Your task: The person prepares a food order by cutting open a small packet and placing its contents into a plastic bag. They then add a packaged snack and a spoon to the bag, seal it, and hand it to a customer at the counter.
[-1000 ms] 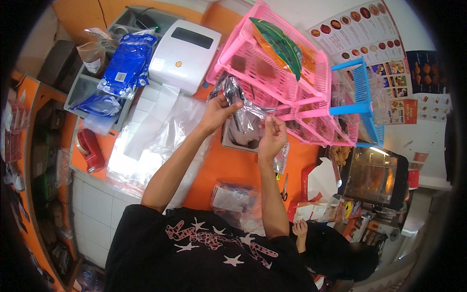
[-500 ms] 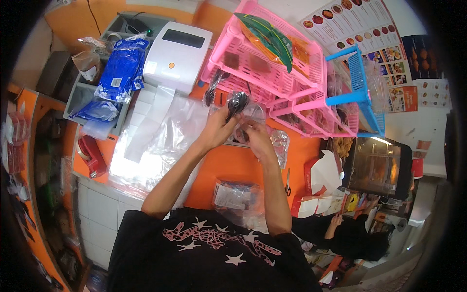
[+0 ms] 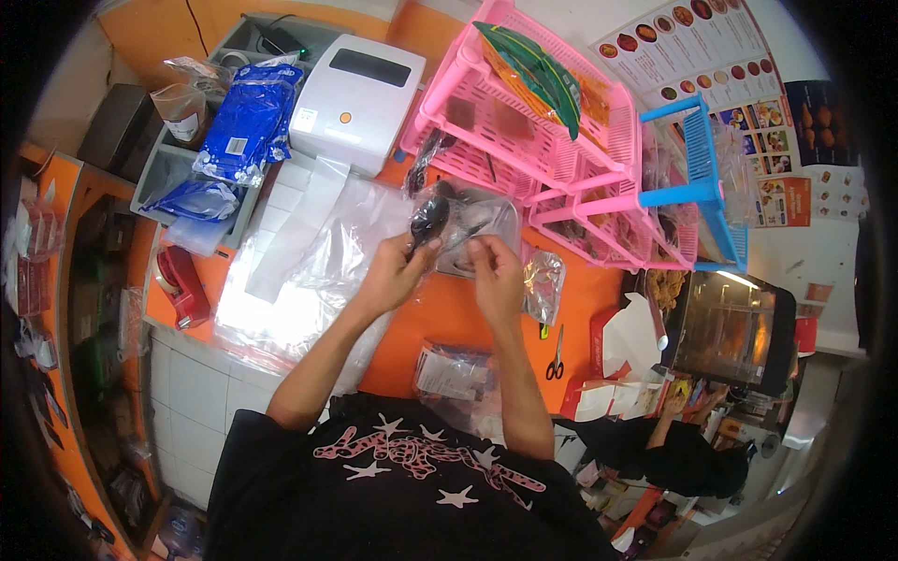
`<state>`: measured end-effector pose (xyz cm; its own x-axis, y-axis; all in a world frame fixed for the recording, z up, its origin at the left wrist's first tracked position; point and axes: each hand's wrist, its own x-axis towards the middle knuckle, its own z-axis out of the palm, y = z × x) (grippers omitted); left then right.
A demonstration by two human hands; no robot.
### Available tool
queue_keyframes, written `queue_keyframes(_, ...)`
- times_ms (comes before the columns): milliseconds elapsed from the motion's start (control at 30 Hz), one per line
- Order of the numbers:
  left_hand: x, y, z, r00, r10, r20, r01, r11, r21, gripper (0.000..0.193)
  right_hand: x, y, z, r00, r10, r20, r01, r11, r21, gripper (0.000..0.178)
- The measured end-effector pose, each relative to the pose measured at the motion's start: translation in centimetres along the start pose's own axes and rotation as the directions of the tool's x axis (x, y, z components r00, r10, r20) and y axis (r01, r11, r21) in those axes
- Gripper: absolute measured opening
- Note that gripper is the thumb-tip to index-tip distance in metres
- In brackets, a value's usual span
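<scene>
Near the frame's centre, the left hand (image 3: 397,273) grips a glossy black plastic spoon (image 3: 430,217) above the orange worktop (image 3: 432,313); just right, the right hand (image 3: 498,276) pinches its fingertips together, on what I cannot tell. A tiered pink plastic rack (image 3: 519,154) stands upper right.

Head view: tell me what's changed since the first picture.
The left hand has brought the black spoon lower in view and slightly left; the right hand has shifted left. The left hand keeps its hold; white machine and pink rack stand as before.
</scene>
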<state>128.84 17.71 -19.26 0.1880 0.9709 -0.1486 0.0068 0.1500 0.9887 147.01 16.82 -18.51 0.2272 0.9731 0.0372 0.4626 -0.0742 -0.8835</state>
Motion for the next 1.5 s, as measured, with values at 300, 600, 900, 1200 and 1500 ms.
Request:
queue_keyframes(300, 3.0, -2.1, -4.4, 0.956, 0.103, -0.274, -0.102, 0.995, 0.021, 0.030, -0.8, -0.3, -11.6, 0.960, 0.262, 0.095, -0.278, 0.896, 0.347, 0.020)
queue_keyframes(600, 6.0, -0.9, 1.4, 0.818, 0.515, -0.256, -0.285, 0.750, 0.597, 0.057, -7.2, -3.8, -11.2, 0.949, 0.240, 0.206, -0.298, 0.899, 0.322, 0.023)
queue_keyframes(900, -18.6, 2.5, 12.2, 0.890, 0.201, 0.410, -0.397, 0.784, 0.478, 0.085, -19.7, 2.9, -22.4, 0.986, 0.168, -0.017, -0.115, 0.740, 0.662, 0.016)
queue_keyframes(1200, -20.1, 0.5, 14.4, 0.967, 0.230, 0.110, -0.253, 0.804, 0.538, 0.012, -25.4, 10.2, -16.5, 0.933, 0.176, 0.315, -0.335, 0.745, 0.577, 0.010)
queue_keyframes(1500, -23.3, 1.3, 14.1, 0.930, 0.161, -0.331, -0.135, 0.986, 0.099, 0.004, -21.6, 9.9, -16.0, 0.912, 0.176, 0.371, 0.063, 0.833, -0.550, 0.019)
